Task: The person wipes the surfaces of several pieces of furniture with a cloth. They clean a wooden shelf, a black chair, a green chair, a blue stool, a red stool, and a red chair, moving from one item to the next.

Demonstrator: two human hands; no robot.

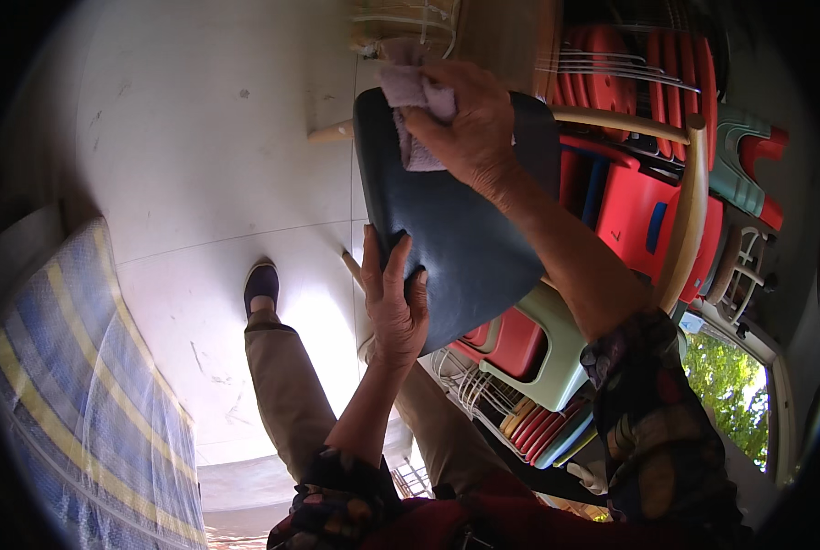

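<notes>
A wooden chair with a dark padded seat (pixel 465 240) is in front of me; its curved wooden backrest (pixel 688 213) is at the right. My right hand (pixel 468 124) grips a folded pale purple cloth (pixel 417 130), which lies against the far part of the seat, at its left edge. My left hand (pixel 396 295) rests on the seat's near left edge, fingers spread, with nothing held in it. One chair leg (pixel 351 267) shows beside the left hand.
Red and green plastic stools (pixel 554 344) are stacked beyond the chair at the right, with folded chairs (pixel 596 75) above them. A striped blue and yellow sheet (pixel 100 385) hangs at the lower left. My shoe (pixel 262 282) stands on the pale tiled floor (pixel 210 172).
</notes>
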